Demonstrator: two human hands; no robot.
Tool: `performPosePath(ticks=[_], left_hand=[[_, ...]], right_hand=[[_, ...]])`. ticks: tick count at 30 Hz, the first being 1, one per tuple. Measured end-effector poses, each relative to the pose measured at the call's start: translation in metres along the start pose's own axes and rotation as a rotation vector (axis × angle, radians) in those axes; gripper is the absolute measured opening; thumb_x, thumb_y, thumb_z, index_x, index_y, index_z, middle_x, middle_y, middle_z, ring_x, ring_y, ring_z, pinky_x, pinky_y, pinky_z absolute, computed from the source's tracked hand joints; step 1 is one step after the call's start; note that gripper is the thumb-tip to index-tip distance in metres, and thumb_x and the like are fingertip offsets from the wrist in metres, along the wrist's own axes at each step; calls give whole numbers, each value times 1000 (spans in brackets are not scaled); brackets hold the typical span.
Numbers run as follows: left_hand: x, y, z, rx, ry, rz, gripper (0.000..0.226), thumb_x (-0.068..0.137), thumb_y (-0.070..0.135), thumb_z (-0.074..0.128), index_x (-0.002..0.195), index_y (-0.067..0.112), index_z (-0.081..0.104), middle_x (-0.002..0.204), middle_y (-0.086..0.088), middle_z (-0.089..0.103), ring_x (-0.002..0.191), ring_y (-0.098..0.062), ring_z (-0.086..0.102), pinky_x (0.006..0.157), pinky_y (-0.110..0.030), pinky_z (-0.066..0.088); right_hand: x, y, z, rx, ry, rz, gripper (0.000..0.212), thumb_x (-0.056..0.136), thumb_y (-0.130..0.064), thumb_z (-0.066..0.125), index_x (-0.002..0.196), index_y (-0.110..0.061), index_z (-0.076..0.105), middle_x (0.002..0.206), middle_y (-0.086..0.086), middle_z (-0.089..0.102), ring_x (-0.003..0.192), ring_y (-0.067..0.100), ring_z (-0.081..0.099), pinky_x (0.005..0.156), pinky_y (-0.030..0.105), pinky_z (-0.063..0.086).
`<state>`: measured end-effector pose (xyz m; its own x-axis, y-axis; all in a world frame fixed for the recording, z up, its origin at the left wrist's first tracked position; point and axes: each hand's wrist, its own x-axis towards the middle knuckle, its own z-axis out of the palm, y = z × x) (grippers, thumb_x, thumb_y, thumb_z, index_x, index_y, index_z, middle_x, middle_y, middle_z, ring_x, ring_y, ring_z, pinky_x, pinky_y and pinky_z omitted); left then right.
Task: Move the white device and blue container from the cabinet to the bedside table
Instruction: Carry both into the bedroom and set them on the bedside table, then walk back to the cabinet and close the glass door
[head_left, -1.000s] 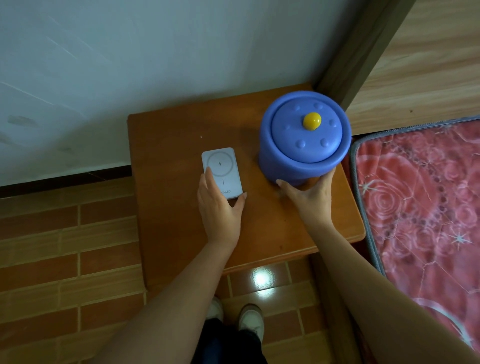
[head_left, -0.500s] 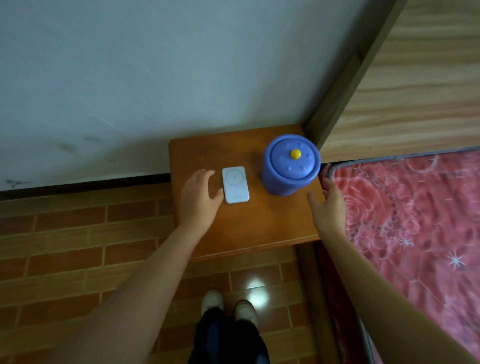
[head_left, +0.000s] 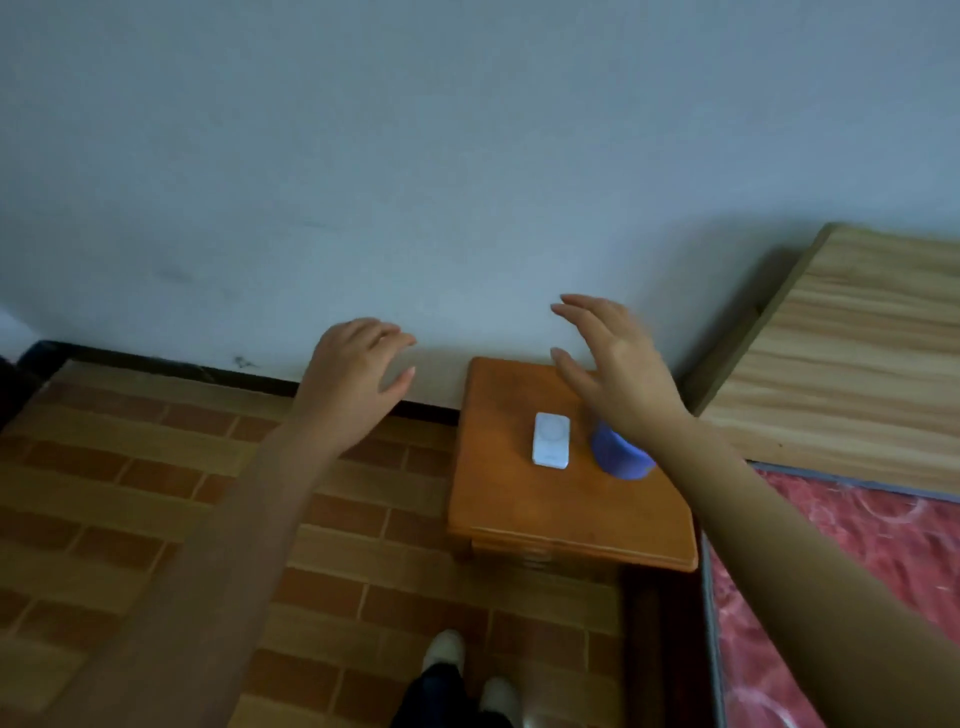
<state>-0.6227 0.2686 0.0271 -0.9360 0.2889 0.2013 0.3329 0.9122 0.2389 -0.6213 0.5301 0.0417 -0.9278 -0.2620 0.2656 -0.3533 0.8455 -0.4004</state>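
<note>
1. both hands have lifted clear since a second ago: left hand (head_left: 353, 384) and right hand (head_left: 618, 374) hover with fingers spread, holding nothing.
2. the white device (head_left: 551, 439) and blue container (head_left: 618, 460) sit side by side on the bedside surface (head_left: 519, 509), so the move looks complete.
3. device: flat, smooth, rounded rectangle. container: rounded matte tub, half hidden by the right wrist. surface: glossy orange-brown wood.
</note>
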Motion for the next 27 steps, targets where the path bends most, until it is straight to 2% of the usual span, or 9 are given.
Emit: performPosePath(ticks=[2, 9, 14, 27], left_hand=[[-26, -11, -25, 41, 24, -63, 33, 88, 26, 52, 117, 11, 57, 122, -11, 59, 118, -30, 48, 101, -44, 33], [-139, -49, -91, 128, 145, -372, 34, 90, 29, 50, 122, 19, 53, 129, -3, 54, 124, -21, 42, 107, -37, 25], [-243, -78, -134, 199, 225, -610, 32, 88, 29, 54, 118, 19, 55, 125, -4, 56, 121, -22, 45, 104, -39, 29], [-511, -85, -226, 426, 380, -1219, 32, 88, 29, 53, 117, 16, 57, 119, -7, 61, 112, -25, 52, 98, -42, 36]], right_hand=[[10, -30, -3, 0, -17, -99, 48, 85, -36, 42, 123, -7, 53, 129, 14, 55, 120, 32, 49, 100, 42, 38], [35, -144, 14, 79, -82, -425, 43, 88, -30, 47, 126, -9, 51, 131, 10, 55, 123, 29, 47, 104, 39, 35], [33, -241, 45, 158, -182, -652, 38, 91, -24, 52, 127, -11, 50, 133, 7, 53, 126, 25, 44, 107, 36, 31], [-58, -514, 113, 433, -412, -1169, 40, 91, -23, 51, 129, -14, 48, 135, 4, 51, 128, 19, 40, 108, 32, 28]])
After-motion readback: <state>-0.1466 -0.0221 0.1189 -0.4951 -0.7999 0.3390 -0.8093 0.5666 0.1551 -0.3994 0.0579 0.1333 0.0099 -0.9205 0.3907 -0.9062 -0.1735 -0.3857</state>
